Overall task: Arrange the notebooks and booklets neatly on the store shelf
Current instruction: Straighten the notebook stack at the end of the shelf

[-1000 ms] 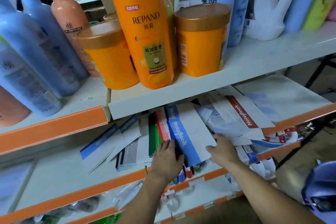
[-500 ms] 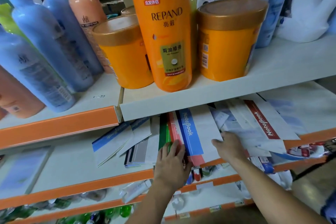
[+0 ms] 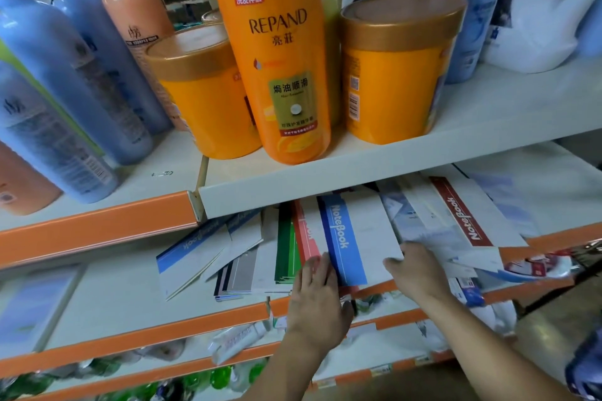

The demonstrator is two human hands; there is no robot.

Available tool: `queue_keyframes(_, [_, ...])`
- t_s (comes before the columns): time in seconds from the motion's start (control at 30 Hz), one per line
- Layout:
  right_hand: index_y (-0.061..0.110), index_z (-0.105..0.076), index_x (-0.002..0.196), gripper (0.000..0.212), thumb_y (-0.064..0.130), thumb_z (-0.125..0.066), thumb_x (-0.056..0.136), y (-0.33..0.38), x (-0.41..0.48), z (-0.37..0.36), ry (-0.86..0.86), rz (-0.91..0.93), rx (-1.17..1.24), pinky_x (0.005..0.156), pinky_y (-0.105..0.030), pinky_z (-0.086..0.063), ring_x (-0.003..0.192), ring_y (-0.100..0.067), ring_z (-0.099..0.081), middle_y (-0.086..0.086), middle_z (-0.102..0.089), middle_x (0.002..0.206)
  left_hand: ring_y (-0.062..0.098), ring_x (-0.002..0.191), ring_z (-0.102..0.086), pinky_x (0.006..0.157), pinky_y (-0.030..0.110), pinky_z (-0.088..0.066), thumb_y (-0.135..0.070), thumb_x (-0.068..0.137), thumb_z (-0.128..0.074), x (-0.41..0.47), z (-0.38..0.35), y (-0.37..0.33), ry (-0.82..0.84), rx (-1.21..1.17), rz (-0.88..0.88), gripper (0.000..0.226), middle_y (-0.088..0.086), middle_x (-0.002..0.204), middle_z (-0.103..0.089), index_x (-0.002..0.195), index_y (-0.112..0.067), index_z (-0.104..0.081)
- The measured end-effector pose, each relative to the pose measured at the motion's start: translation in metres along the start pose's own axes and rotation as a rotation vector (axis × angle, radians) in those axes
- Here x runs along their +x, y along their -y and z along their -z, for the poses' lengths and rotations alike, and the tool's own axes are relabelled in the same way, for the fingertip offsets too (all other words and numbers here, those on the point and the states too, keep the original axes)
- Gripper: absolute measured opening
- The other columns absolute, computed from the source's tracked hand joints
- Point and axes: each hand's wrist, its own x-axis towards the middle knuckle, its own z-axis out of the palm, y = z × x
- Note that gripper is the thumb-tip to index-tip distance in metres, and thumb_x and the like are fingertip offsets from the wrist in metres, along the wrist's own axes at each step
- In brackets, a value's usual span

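Pressing straight fingers against a blue notebook (image 3: pixel 355 238), the left hand (image 3: pixel 317 299) is working beside the right hand (image 3: pixel 417 273), whose grip I cannot tell, while other notebooks (image 3: pixel 241 257) are lying fanned and crooked across the shelf (image 3: pixel 114 296), so tidying is seemingly only beginning.

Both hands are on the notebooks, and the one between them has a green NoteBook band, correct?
Not quite. The head view shows the notebook between the left hand and the right hand has a blue NoteBook band, not a green one. The rest holds.
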Motion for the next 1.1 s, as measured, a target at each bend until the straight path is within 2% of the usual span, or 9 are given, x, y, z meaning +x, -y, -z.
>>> queue_keyframes(0.07, [0.017, -0.064, 0.085, 0.011, 0.027, -0.061, 0.088, -0.004, -0.003, 0.002, -0.025, -0.003, -0.046, 0.058, -0.033, -0.055, 0.065, -0.015, -0.064, 0.004, -0.068, 0.076, 0.036, 0.154, -0.011, 0.125, 0.048, -0.011, -0.056, 0.093, -0.047, 0.000, 0.001, -0.008, 0.031, 0.042, 0.009, 0.079, 0.008, 0.168, -0.013, 0.156, -0.011, -0.030])
queue_keyframes(0.23, [0.018, -0.060, 0.083, 0.010, 0.026, -0.057, 0.089, -0.011, -0.013, 0.011, -0.089, 0.020, -0.129, 0.057, -0.033, -0.055, 0.064, -0.016, -0.062, 0.004, -0.066, 0.075, 0.036, 0.130, -0.053, 0.107, 0.047, -0.047, -0.046, 0.076, -0.067, -0.006, -0.012, -0.027, -0.063, 0.030, 0.022, 0.064, 0.010, 0.143, -0.053, 0.128, -0.008, -0.065])
queue_keyframes(0.43, [0.022, -0.057, 0.083, 0.007, 0.023, -0.059, 0.089, -0.024, -0.026, 0.018, -0.096, 0.008, -0.090, 0.058, -0.035, -0.055, 0.066, -0.012, -0.062, 0.008, -0.067, 0.082, 0.034, 0.124, -0.057, 0.105, 0.046, -0.050, -0.046, 0.074, -0.068, -0.009, -0.018, -0.048, -0.078, -0.029, 0.038, 0.066, 0.013, 0.134, -0.062, 0.126, -0.005, -0.065])
queue_keyframes(0.53, [0.021, -0.061, 0.086, 0.004, 0.017, -0.063, 0.087, -0.030, -0.029, 0.022, -0.076, 0.006, 0.028, 0.052, -0.026, -0.046, 0.069, -0.011, -0.063, 0.012, -0.065, 0.083, 0.035, 0.138, -0.035, 0.119, 0.046, -0.031, -0.044, 0.089, -0.050, -0.011, -0.014, -0.057, -0.050, -0.067, 0.080, 0.066, 0.011, 0.148, -0.043, 0.142, -0.006, -0.048])
queue_keyframes(0.67, [0.011, -0.064, 0.072, 0.006, 0.007, -0.062, 0.076, -0.029, -0.032, 0.031, -0.006, -0.121, 0.385, 0.050, -0.028, -0.048, 0.062, -0.018, -0.060, 0.000, -0.065, 0.068, 0.025, 0.120, -0.043, 0.108, 0.039, -0.039, -0.047, 0.093, -0.045, -0.012, -0.008, -0.060, -0.035, -0.411, 0.218, 0.040, -0.003, 0.125, -0.056, 0.117, -0.019, -0.060])
queue_keyframes(0.73, [0.011, -0.069, 0.077, 0.011, 0.001, -0.063, 0.079, -0.024, -0.038, 0.037, 0.089, -0.166, 0.548, 0.054, -0.030, -0.057, 0.070, -0.020, -0.065, -0.002, -0.070, 0.073, 0.018, 0.092, -0.059, 0.084, 0.039, -0.053, -0.044, 0.097, -0.051, -0.011, 0.002, -0.056, -0.021, -0.775, 0.348, 0.027, -0.001, 0.098, -0.065, 0.098, -0.018, -0.059])
queue_keyframes(0.83, [0.011, -0.074, 0.091, 0.016, -0.002, -0.069, 0.083, -0.019, -0.044, 0.043, 0.230, -0.158, 0.632, 0.062, -0.034, -0.061, 0.082, -0.022, -0.072, -0.004, -0.077, 0.085, 0.013, 0.057, -0.054, 0.053, 0.030, -0.047, -0.030, 0.098, -0.063, -0.015, 0.014, -0.044, -0.082, -1.106, 0.495, 0.030, 0.004, 0.071, -0.057, 0.083, -0.009, -0.047])
queue_keyframes(0.97, [0.011, -0.072, 0.103, 0.022, -0.001, -0.072, 0.085, -0.004, -0.049, 0.040, 0.326, -0.100, 0.700, 0.070, -0.036, -0.062, 0.087, -0.021, -0.075, -0.003, -0.078, 0.095, 0.032, 0.073, -0.070, 0.061, 0.040, -0.059, -0.018, 0.094, -0.071, -0.026, 0.028, -0.022, -0.191, -1.377, 0.578, 0.022, 0.015, 0.086, -0.069, 0.098, -0.008, -0.052])
queue_keyframes(1.1, [0.020, -0.072, 0.105, 0.026, 0.001, -0.072, 0.087, 0.022, -0.059, 0.028, 0.415, 0.005, 0.684, 0.081, -0.032, -0.060, 0.089, -0.011, -0.074, 0.006, -0.078, 0.096, 0.025, 0.087, -0.075, 0.068, 0.042, -0.063, -0.020, 0.098, -0.065, -0.046, 0.040, 0.009, -0.163, -1.453, 0.513, 0.022, 0.011, 0.100, -0.075, 0.119, -0.019, -0.058])
